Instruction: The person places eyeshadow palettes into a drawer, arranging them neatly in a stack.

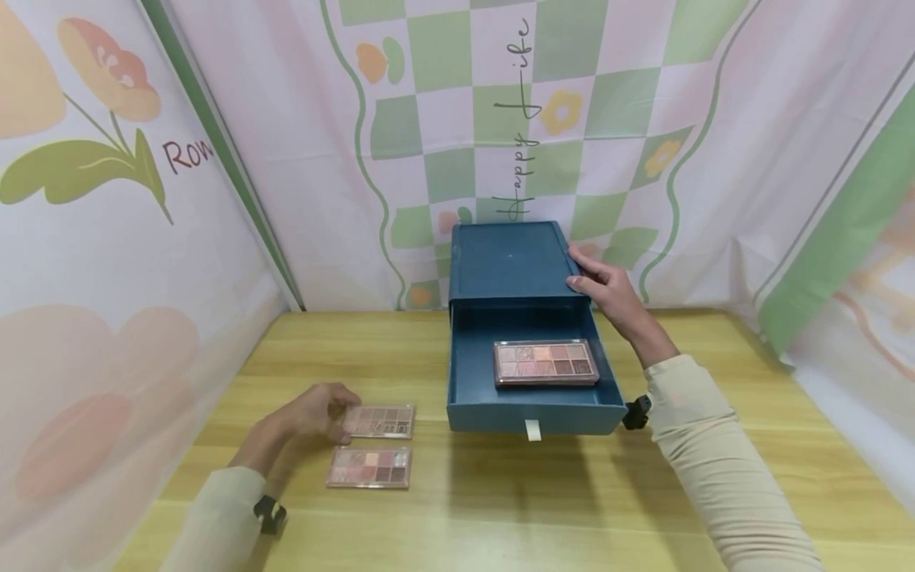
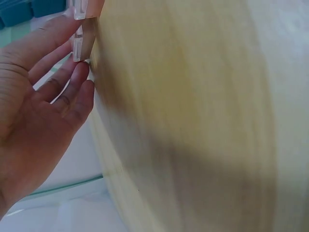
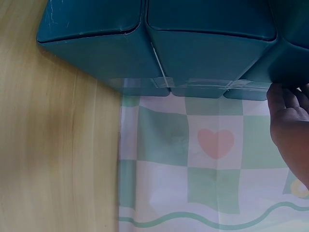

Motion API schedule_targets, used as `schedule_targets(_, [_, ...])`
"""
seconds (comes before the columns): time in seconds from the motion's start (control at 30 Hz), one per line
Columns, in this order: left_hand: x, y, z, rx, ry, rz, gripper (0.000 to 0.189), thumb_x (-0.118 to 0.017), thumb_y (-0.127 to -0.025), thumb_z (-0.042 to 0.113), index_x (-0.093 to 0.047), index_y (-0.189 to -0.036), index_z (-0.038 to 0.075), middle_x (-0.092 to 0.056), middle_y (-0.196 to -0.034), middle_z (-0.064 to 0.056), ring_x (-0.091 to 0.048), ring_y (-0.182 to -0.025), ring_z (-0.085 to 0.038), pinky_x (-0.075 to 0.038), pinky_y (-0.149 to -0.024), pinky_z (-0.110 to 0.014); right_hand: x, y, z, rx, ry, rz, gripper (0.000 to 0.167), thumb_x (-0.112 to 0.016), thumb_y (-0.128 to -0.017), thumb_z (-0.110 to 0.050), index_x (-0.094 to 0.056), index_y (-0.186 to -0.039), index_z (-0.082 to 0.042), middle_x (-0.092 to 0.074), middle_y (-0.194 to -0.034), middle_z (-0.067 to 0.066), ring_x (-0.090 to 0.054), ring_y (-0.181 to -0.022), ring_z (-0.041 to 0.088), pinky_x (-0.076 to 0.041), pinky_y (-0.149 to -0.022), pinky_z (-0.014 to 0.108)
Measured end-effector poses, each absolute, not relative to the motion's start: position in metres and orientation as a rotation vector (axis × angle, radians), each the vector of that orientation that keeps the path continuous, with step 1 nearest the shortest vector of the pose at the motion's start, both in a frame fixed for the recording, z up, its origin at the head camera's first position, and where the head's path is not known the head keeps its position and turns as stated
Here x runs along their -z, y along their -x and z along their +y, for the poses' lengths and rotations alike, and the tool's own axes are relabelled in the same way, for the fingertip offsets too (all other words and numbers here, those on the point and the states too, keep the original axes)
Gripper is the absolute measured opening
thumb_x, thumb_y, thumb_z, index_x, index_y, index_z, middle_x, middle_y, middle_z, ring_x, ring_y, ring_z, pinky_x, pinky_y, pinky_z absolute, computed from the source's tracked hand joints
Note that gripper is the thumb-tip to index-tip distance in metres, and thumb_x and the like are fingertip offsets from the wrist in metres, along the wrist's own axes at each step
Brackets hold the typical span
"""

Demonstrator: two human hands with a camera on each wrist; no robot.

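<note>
Two eyeshadow palettes lie left of a blue drawer box: a farther palette [image 1: 386,421] and a nearer palette [image 1: 369,469]. My left hand [image 1: 310,413] pinches the left end of the farther one between thumb and fingers; in the left wrist view that hand [image 2: 46,101] is at the palette edges [image 2: 84,43]. The top drawer [image 1: 468,389] is pulled out, and another eyeshadow palette [image 1: 546,361] lies inside it, towards its right side. With fairly straight fingers, my right hand [image 1: 611,294] rests on the right edge of the drawer box's top [image 1: 507,262].
Stacked tiers of the blue box [image 3: 207,58] stand at the back of the wooden table [image 1: 515,524]. A white pull tab [image 1: 533,430] hangs from the drawer front. Behind the box is a checkered curtain [image 1: 443,56]; a flowered curtain [image 1: 93,262] borders the left side.
</note>
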State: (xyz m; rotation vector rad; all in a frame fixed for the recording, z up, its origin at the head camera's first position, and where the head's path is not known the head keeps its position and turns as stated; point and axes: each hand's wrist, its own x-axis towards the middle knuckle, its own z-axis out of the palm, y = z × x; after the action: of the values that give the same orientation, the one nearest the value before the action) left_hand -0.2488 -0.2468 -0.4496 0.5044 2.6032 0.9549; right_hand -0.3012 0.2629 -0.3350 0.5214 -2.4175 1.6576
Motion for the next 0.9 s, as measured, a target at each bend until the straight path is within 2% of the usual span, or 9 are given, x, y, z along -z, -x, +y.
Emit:
schedule_targets(0.23, [0.4555, 0.2489, -0.2462, -0.981, -0.612, 2.602, 0.06, -0.089, -0.069, 0.009, -0.066, -0.123, -0.001, -0.067, -0.125, -0.019, -0.062, -0.119, -0.038, -0.047, -0.109, -0.058, 0.3364, 0.3023, 0.2631, -1.64, -0.531, -2.425, 0.06, -0.055, -0.104, -0.019, -0.031, -0.157, -0.008, -0.022, -0.168, 0.015, -0.023, -0.156, 0.034, -0.036, -0.097, -0.002])
schedule_targets(0.7, [0.4581, 0.25, -0.2452, -1.009, -0.525, 2.62, 0.057, -0.091, -0.064, 0.01, -0.069, -0.116, 0.004, -0.069, -0.117, -0.012, -0.063, -0.109, -0.026, -0.051, -0.104, -0.053, 0.3371, 0.3028, 0.2641, -1.658, -0.535, -2.415, 0.06, -0.055, -0.104, -0.018, -0.03, -0.158, -0.008, -0.023, -0.169, 0.013, -0.023, -0.156, 0.032, -0.035, -0.097, -0.003])
schedule_targets(0.9, [0.4598, 0.2502, -0.2466, -1.062, -0.504, 2.6, 0.054, -0.091, -0.063, 0.009, -0.069, -0.113, 0.006, -0.068, -0.111, -0.008, -0.059, -0.103, -0.021, -0.051, -0.098, -0.043, 0.338, 0.3029, 0.264, -1.666, -0.541, -2.413, 0.06, -0.055, -0.104, -0.019, -0.03, -0.158, -0.009, -0.023, -0.169, 0.013, -0.022, -0.156, 0.033, -0.035, -0.097, -0.003])
